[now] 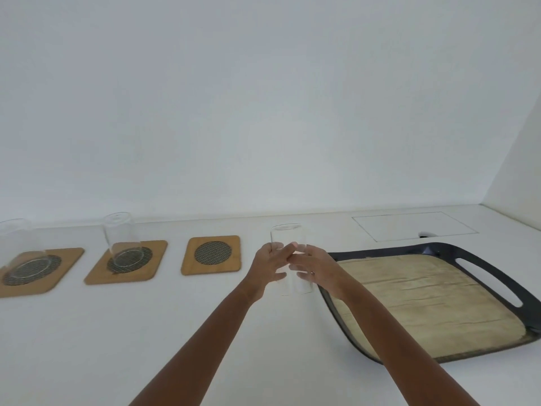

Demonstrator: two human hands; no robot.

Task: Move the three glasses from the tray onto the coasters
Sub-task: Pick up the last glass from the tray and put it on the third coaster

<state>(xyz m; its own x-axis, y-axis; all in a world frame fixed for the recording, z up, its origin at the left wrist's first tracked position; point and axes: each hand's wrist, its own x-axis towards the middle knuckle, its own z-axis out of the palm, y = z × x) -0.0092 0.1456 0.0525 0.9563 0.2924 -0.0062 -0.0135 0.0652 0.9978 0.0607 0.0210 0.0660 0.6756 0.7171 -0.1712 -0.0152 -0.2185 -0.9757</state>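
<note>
Three wooden coasters with dark mesh centres lie in a row on the white counter. A clear glass point(17, 247) stands on the left coaster point(63, 269). Another clear glass point(123, 238) stands on the middle coaster point(155, 253). The right coaster point(212, 254) carries nothing. A third clear glass point(288, 234) is between the right coaster and the tray, held above the counter. My left hand point(268, 266) and my right hand point(314, 269) both wrap around it from either side. The dark tray point(497, 276) with a tan liner holds no glasses.
The white wall rises just behind the coasters. A rectangular outline point(414, 225) is set in the counter behind the tray, with a small dark opening at its front. A side wall closes the right end of the counter.
</note>
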